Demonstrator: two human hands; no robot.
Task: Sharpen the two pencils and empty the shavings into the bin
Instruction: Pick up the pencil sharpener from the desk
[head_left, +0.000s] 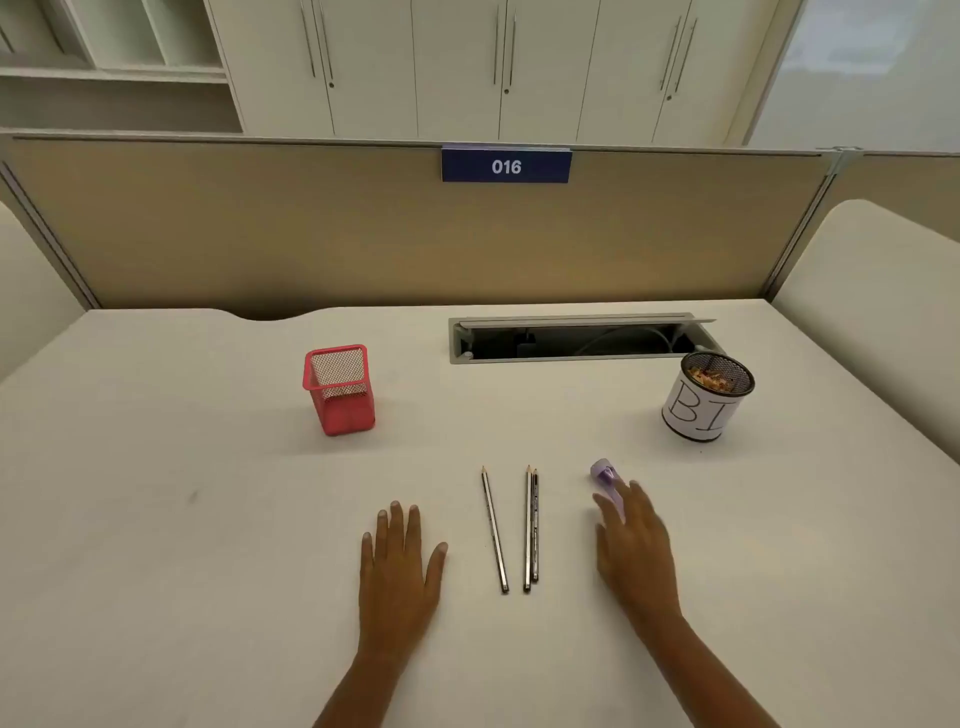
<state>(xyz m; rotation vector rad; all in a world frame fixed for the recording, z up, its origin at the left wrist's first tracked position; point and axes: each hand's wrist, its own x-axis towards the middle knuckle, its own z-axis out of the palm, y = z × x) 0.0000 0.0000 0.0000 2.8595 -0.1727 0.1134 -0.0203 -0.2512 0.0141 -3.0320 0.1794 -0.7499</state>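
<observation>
Pencils (494, 530): three; purple sharpener (604, 474): one; bin (702, 410): one; red holder (340, 395): one.

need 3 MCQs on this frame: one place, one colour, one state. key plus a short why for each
1. Where does the bin stand relative to the pencils?
A) farther back and to the right
B) nearer and to the left
C) between them

2. What colour is the mesh holder?
A) blue
B) red
C) green

3. What state is the left hand in?
A) gripping a pencil
B) clenched in a fist
C) flat on the table, holding nothing

Key:
1 A: the bin sits beyond the pencils, toward the table's right edge.
2 B: its mesh and rim are plainly red.
3 C: the fingers lie straight on the tabletop, left of the pencils.
</observation>
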